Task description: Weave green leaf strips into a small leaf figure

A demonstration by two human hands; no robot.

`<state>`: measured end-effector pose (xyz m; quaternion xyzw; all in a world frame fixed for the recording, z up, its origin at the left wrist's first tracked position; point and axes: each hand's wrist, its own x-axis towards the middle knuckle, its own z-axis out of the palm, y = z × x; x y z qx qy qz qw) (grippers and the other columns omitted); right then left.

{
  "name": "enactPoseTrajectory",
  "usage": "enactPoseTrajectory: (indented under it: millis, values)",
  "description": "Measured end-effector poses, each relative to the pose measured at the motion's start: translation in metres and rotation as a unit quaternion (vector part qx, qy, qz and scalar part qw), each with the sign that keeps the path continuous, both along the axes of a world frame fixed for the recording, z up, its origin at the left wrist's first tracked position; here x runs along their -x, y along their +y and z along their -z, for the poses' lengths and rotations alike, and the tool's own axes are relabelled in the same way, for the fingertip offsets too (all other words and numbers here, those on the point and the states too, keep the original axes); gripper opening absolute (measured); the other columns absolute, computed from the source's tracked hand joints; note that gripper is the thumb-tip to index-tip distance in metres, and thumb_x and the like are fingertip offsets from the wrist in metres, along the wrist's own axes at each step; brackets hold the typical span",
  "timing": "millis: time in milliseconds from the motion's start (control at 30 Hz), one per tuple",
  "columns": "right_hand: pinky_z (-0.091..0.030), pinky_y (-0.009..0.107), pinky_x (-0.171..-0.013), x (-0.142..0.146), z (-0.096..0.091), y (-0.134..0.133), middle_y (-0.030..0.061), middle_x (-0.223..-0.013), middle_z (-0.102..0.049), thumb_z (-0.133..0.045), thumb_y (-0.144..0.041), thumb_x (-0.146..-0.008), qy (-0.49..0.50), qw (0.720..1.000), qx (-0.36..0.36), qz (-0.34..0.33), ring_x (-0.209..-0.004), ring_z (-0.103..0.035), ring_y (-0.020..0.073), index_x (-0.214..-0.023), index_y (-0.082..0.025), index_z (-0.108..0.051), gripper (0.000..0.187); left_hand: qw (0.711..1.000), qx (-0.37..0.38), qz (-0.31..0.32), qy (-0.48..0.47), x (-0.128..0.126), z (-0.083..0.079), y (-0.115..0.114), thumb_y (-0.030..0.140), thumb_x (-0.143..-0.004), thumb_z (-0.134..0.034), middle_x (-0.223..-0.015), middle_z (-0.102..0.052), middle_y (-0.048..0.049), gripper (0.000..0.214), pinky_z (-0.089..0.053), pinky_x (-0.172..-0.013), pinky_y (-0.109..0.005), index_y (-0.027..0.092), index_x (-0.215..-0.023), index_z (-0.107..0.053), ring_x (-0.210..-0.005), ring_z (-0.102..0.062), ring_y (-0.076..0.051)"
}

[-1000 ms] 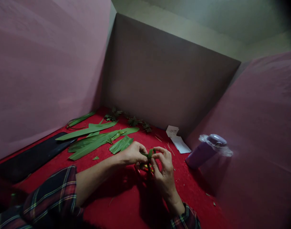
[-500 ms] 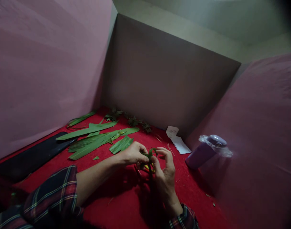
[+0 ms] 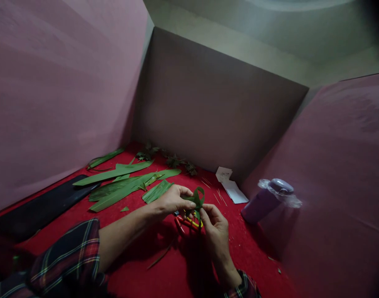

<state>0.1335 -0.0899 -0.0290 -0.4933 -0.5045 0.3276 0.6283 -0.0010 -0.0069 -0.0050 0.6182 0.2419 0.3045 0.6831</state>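
A green leaf strip (image 3: 198,197), bent into an upright loop, is held between my two hands. My left hand (image 3: 176,199) pinches it from the left, thumb on top. My right hand (image 3: 215,225) is closed at the base of the loop, thumb and fingertips together on the strip. Partly hidden beneath the hands lie scissors (image 3: 181,224) with red and yellow handles. To the left of my left hand rests a cut piece of ribbed leaf (image 3: 157,191).
Long green leaves (image 3: 121,191) and leafy sprigs (image 3: 173,160) lie toward the back. A black flat case (image 3: 31,211) is at left. Thin sticks (image 3: 219,196) and white paper (image 3: 234,191) lie near a purple bottle (image 3: 260,205) on the red cloth (image 3: 140,269).
The leaf strip now stands as a clearer loop above my fingers. My right hand's fingers have closed lower down on it. More of the scissors shows, and a thin brown strip appears on the cloth.
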Motion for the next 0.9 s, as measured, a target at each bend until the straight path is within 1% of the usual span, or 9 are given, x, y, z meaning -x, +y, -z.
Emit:
enactPoseTrajectory:
  millis: [100,200,300,367,500,633,733,900]
  values:
    - [-0.052,0.03,-0.065,-0.002,-0.001,0.0,0.0022,-0.076,-0.066,-0.062,-0.034,-0.077,-0.003,1.0,0.007,-0.002,-0.071,-0.063,0.0185,-0.078,-0.017,-0.063,0.017,1.0,-0.01,0.002,0.001,0.0,0.001,0.001,0.027,-0.061,-0.07,-0.057,-0.064,-0.0013,0.026,-0.045,-0.045,-0.022,0.011,-0.08,-0.063,-0.047,-0.059,-0.013]
    - [-0.051,0.029,-0.064,-0.002,-0.001,-0.001,0.0028,-0.076,-0.066,-0.062,-0.034,-0.077,-0.016,1.0,0.01,-0.009,-0.071,-0.063,0.0184,-0.077,-0.017,-0.063,0.017,1.0,-0.003,-0.008,-0.008,-0.001,0.001,0.001,0.026,-0.058,-0.072,-0.059,-0.065,-0.0012,0.029,-0.045,-0.044,-0.022,0.012,-0.081,-0.062,-0.046,-0.059,-0.013]
    - [-0.05,0.028,-0.061,-0.003,0.0,-0.001,0.0033,-0.076,-0.066,-0.06,-0.035,-0.079,-0.025,0.999,0.016,-0.02,-0.069,-0.063,0.0183,-0.078,-0.017,-0.062,0.018,1.0,0.014,-0.016,-0.013,-0.002,0.0,0.0,0.029,-0.055,-0.074,-0.057,-0.064,-0.0015,0.031,-0.046,-0.046,-0.023,0.011,-0.075,-0.059,-0.048,-0.06,-0.014]
    - [-0.049,0.028,-0.06,-0.005,0.001,0.0,0.0033,-0.074,-0.066,-0.058,-0.035,-0.08,-0.051,0.998,0.016,-0.019,-0.068,-0.062,0.0179,-0.077,-0.017,-0.061,0.019,0.999,0.021,-0.024,-0.011,-0.001,-0.001,0.0,0.032,-0.054,-0.075,-0.055,-0.063,-0.0017,0.032,-0.047,-0.047,-0.024,0.012,-0.071,-0.057,-0.048,-0.061,-0.015]
    - [-0.045,0.026,-0.058,-0.011,0.003,0.003,0.0012,-0.065,-0.061,-0.057,-0.035,-0.079,-0.12,0.993,0.015,-0.001,-0.062,-0.056,0.0155,-0.071,-0.016,-0.058,0.021,0.999,0.026,-0.036,0.001,-0.001,-0.002,0.0,0.033,-0.053,-0.075,-0.053,-0.063,-0.0016,0.035,-0.047,-0.047,-0.025,0.013,-0.07,-0.052,-0.048,-0.061,-0.016]
    - [-0.04,0.023,-0.053,-0.017,0.004,0.004,-0.0012,-0.061,-0.056,-0.058,-0.032,-0.078,-0.153,0.988,0.024,0.0,-0.057,-0.049,0.0136,-0.067,-0.017,-0.057,0.019,0.998,0.027,-0.056,0.016,-0.001,-0.001,0.001,0.032,-0.054,-0.074,-0.052,-0.062,-0.0007,0.034,-0.046,-0.046,-0.024,0.015,-0.068,-0.049,-0.046,-0.061,-0.016]
    - [-0.037,0.023,-0.052,-0.022,0.004,0.004,-0.0028,-0.059,-0.051,-0.057,-0.031,-0.077,-0.177,0.984,0.032,-0.009,-0.056,-0.045,0.013,-0.064,-0.018,-0.054,0.019,0.997,0.03,-0.069,0.027,-0.001,-0.002,0.001,0.03,-0.054,-0.074,-0.051,-0.062,-0.0002,0.033,-0.045,-0.046,-0.024,0.015,-0.067,-0.048,-0.044,-0.06,-0.015]
    - [-0.034,0.023,-0.054,-0.038,0.003,0.003,-0.004,-0.058,-0.046,-0.055,-0.029,-0.078,-0.215,0.974,0.061,-0.045,-0.057,-0.041,0.0126,-0.061,-0.018,-0.05,0.02,0.995,0.035,-0.088,0.027,0.0,-0.005,0.001,0.025,-0.057,-0.073,-0.049,-0.061,0.0009,0.029,-0.046,-0.045,-0.024,0.015,-0.066,-0.048,-0.043,-0.059,-0.014]
